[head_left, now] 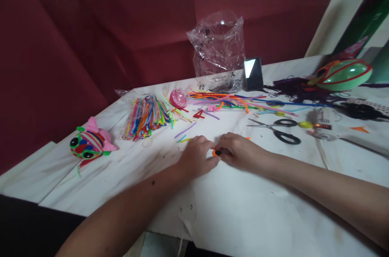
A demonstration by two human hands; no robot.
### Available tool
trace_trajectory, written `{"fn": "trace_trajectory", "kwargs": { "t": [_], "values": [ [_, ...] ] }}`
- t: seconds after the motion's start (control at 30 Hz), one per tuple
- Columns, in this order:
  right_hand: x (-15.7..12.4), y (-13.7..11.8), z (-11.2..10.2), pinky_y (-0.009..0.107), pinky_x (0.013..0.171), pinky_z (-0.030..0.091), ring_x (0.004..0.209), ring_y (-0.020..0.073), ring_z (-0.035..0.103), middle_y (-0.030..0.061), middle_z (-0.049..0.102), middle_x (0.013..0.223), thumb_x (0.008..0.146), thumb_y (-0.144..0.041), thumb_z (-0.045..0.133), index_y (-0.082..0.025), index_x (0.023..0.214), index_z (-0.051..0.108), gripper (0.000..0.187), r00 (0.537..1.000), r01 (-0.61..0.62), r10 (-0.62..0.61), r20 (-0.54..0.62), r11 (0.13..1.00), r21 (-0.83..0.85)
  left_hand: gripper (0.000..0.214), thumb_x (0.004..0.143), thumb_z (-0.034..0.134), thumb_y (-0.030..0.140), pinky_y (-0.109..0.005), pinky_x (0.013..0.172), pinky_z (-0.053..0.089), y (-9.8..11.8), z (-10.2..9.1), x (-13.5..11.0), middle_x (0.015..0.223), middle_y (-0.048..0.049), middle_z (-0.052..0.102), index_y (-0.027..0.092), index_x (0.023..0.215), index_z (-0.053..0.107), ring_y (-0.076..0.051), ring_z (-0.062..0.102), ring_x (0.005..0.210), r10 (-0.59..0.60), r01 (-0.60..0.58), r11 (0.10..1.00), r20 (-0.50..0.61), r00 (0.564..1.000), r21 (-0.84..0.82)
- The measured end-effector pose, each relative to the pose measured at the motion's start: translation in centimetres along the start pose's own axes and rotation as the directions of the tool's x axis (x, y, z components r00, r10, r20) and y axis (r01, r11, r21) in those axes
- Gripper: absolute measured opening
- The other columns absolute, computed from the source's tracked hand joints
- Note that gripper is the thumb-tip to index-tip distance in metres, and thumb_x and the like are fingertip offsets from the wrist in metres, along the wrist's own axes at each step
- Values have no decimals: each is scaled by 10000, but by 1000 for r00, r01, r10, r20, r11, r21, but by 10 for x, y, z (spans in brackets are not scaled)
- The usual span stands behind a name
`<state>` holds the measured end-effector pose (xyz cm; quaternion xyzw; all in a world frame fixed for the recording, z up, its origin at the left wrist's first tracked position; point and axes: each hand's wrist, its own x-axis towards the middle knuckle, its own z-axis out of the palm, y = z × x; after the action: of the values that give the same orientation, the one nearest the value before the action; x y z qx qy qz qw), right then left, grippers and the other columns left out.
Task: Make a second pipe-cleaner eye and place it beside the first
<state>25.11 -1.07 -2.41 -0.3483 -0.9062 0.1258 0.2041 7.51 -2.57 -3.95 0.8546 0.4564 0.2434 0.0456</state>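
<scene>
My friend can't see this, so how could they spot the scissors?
On the white tabletop, find the right hand. Beyond it, toward the right, lie the scissors, blades spread. Black finger loops set them apart from the colourful stems nearby.

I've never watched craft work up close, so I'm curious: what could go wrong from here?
The small piece between the left hand and right hand could slip and be hard to find.

The scissors lie just beyond the right forearm with their blades slightly apart, so a careless reach might nick a finger.

The glue gun seems to show a light; it may be hot, and its cord could snag on that arm.
</scene>
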Motion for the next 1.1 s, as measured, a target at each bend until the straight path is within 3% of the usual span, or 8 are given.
{"fn": "trace_trajectory", "kwargs": {
  "t": [0.17, 0.33, 0.53, 0.7, 0.8, 0.97, 1.1],
  "values": [
    [0, -1, 0, 297, 710, 451, 791, 192, 552, 79, 622, 786, 678, -43, 511, -144, 818, 666, 232, 1000, -11, 11, -4, 1000, -6, 229, 652, 510, 107, -311, 780, 411, -1, 0, 0, 809, -49, 574, 171, 841, 622, -183, 525, 824, 26, -26, 1000, 0, 1000, 5],
    [0, 1, 2, 301, 713, 438, 793, 197, 541, 76, 613, 781, 694, -71, 521, -141, 818, 657, 197, 1000, -6, 6, -1, 1000, -11, 155, 691, 522, 169, -317, 770, 414, 3, -2, 1, 802, -49, 571, 167, 812, 618, -187, 524, 815, -5, 5, 1000, -4, 1000, -5],
    [0, 2, 4, 293, 720, 432, 805, 192, 538, 69, 610, 789, 688, -68, 500, -154, 809, 646, 208, 1000, -14, 14, 9, 1000, -17, 189, 634, 471, 67, -308, 743, 412, 4, -6, -1, 774, -42, 559, 168, 748, 583, -179, 516, 797, -45, 45, 999, 5, 999, 22],
    [2, 4, 2, 287, 700, 432, 776, 189, 536, 64, 602, 760, 653, -55, 495, -155, 770, 651, 219, 999, -11, 12, 30, 999, -32, 195, 669, 470, 97, -318, 776, 406, 7, -9, -2, 827, -53, 568, 171, 791, 603, -180, 510, 822, 42, -42, 999, 14, 999, 11],
    [1, 4, 1, 292, 706, 429, 783, 193, 533, 63, 597, 759, 648, -52, 493, -155, 790, 653, 237, 999, 4, -2, 44, 999, -45, 153, 660, 470, 100, -317, 759, 400, 6, -11, -3, 797, -48, 561, 172, 719, 592, -177, 499, 797, 30, -33, 997, 44, 999, 75],
    [0, 3, 1, 296, 718, 433, 775, 182, 539, 58, 607, 810, 667, -67, 506, -173, 980, 640, 356, 998, 57, -56, 41, 998, -34, 162, 649, 449, 70, -337, 723, 379, 5, -21, -4, 755, -56, 543, 165, 698, 571, -191, 474, 767, -32, 1, 952, 95, 995, 305],
    [1, 3, -24, 302, 709, 450, 763, 180, 567, 72, 643, 844, 701, -126, 530, -151, 995, 635, 313, 999, 13, -13, -43, 1000, -9, 146, 716, 451, 110, -363, 751, 365, 4, -30, -2, 792, -77, 561, 150, 754, 587, -212, 472, 807, -32, 14, 928, 42, 999, 373]
  ]
}}
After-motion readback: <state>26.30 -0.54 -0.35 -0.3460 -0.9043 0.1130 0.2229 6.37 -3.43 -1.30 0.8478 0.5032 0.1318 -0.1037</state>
